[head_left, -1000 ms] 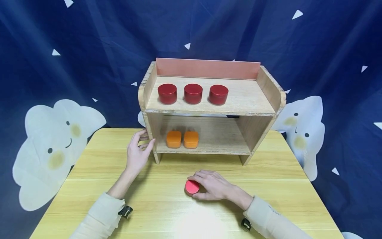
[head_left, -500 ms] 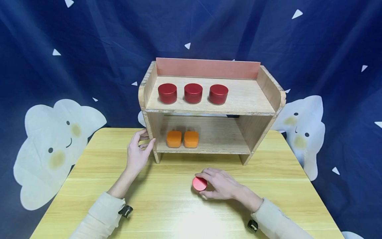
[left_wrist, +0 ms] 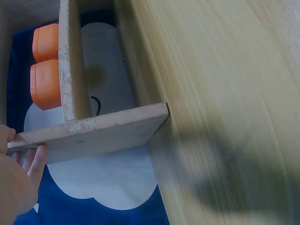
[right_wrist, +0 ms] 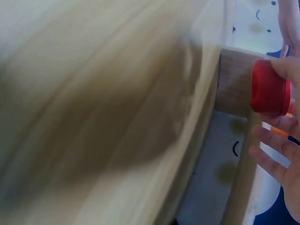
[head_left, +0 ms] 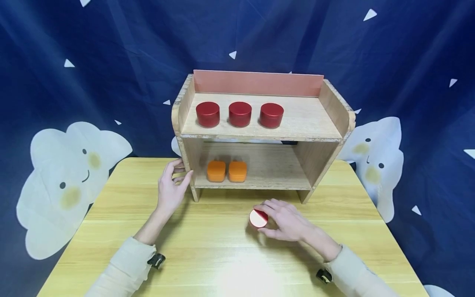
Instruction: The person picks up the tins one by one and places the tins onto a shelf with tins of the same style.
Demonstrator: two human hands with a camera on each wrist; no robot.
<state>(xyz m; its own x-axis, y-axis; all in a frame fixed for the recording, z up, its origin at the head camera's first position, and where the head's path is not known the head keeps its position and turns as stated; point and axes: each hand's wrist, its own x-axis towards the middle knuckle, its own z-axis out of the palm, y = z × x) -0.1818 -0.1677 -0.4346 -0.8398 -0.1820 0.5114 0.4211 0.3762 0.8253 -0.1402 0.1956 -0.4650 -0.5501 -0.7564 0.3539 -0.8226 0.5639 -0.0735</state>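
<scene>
My right hand (head_left: 285, 220) pinches a round red tin (head_left: 258, 218) between thumb and fingers, in front of the small wooden shelf (head_left: 274, 169). In the right wrist view the red tin (right_wrist: 269, 89) is tilted on its side, the other fingers spread below it. A shadow falls on the table beneath that hand. At the shelf's left side panel (left_wrist: 112, 133), my left hand (head_left: 171, 187) holds on, thumb at the front edge and fingers on the outer face. Three similar red tins (head_left: 240, 114) stand in a row on the upper board.
Two orange square tins (head_left: 227, 171) sit side by side at the left of the lower board. Under the shelf is a light wooden table (head_left: 208, 247). Behind hangs a dark blue curtain (head_left: 148, 49) with white clouds and triangles.
The right hand has moved right and toward the shelf, carrying the red tin, whose top now shines white with glare. The left hand has stayed at the side panel.
</scene>
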